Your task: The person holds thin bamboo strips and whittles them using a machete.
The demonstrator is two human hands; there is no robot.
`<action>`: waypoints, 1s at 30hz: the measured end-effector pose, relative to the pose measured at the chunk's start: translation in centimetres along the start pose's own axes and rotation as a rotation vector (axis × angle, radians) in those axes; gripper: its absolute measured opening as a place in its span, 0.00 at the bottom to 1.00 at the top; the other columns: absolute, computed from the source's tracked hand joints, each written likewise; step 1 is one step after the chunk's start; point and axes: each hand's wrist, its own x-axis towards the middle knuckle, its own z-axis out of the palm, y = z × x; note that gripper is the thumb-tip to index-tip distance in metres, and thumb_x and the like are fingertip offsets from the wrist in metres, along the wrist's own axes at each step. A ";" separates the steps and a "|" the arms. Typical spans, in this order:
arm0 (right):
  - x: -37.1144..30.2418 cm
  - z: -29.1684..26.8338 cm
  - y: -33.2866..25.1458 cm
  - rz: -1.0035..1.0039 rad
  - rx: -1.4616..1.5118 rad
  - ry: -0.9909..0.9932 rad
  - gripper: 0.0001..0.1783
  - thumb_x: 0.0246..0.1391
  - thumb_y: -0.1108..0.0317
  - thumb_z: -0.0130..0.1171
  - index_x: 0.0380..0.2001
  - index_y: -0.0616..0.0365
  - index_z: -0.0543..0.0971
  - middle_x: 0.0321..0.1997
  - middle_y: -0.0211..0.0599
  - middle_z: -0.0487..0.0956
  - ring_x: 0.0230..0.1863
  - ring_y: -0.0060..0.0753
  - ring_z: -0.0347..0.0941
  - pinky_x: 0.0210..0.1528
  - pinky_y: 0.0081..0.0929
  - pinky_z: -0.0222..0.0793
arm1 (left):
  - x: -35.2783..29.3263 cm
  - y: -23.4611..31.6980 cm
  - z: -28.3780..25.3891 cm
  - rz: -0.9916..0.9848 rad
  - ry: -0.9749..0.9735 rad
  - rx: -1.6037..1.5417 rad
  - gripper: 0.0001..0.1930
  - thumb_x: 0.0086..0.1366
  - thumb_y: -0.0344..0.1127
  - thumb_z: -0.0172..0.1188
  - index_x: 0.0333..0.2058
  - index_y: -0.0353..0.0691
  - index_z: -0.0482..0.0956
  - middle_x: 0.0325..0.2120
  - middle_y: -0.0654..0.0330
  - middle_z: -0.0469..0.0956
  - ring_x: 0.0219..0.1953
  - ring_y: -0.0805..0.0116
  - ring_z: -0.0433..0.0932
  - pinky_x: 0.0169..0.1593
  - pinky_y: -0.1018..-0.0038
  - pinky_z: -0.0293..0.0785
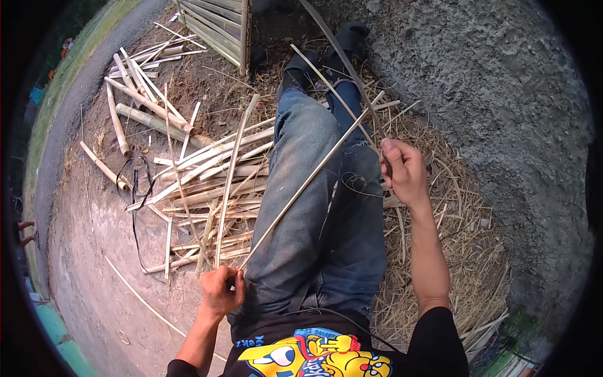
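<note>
My left hand (222,291) is closed at my left thigh, fingers pinched on the lower end of a thin pale bamboo strip (308,181). That strip slants up across my jeans toward the right. A second, wider strip (232,169) ends just above the same hand; whether it is gripped too, I cannot tell. Over by my right knee, my right hand (405,169) pinches the end of a slim bamboo strip (336,93) pointing up and left. A darker curved strip (344,53) also runs down to these fingers. The exact grip there is partly hidden.
Split bamboo pieces (213,182) lie heaped left of my outstretched legs (301,157). Thicker bamboo lengths (151,119) lie farther off. Curly shavings (452,245) cover the ground at right, beside a rough grey wall (490,94). A slatted bamboo panel (220,25) stands beyond my feet.
</note>
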 end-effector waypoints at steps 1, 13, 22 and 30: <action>-0.6 0.3 0.8 -0.029 -0.064 -0.020 0.32 0.63 0.42 0.58 0.20 0.61 0.74 0.14 0.27 0.69 0.16 0.17 0.64 0.20 0.23 0.57 | 0.5 -0.2 0.1 0.039 0.007 0.004 0.08 0.56 0.25 0.66 0.26 0.38 0.74 0.13 0.60 0.74 0.14 0.63 0.75 0.20 0.71 0.69; -4.8 4.5 0.1 -0.177 -0.293 -0.047 0.31 0.63 0.42 0.58 0.23 0.64 0.76 0.13 0.41 0.71 0.16 0.38 0.69 0.22 0.35 0.62 | 8.0 6.4 0.8 -0.159 -0.129 -0.253 0.05 0.68 0.30 0.61 0.32 0.37 0.79 0.15 0.57 0.75 0.15 0.63 0.74 0.22 0.70 0.67; -6.4 6.7 0.5 -0.502 -0.676 -0.091 0.32 0.56 0.35 0.62 0.30 0.60 0.78 0.25 0.49 0.79 0.26 0.57 0.79 0.27 0.44 0.73 | 6.6 6.2 2.4 -0.081 0.028 -0.187 0.06 0.64 0.29 0.66 0.30 0.38 0.77 0.14 0.54 0.73 0.13 0.58 0.73 0.19 0.67 0.66; 1.1 2.5 0.5 -0.205 -0.507 0.188 0.34 0.64 0.37 0.54 0.28 0.63 0.77 0.15 0.46 0.74 0.20 0.50 0.75 0.24 0.41 0.66 | 3.2 6.1 2.2 -0.171 -0.033 -0.244 0.08 0.63 0.30 0.66 0.28 0.39 0.75 0.13 0.55 0.72 0.12 0.57 0.73 0.19 0.66 0.66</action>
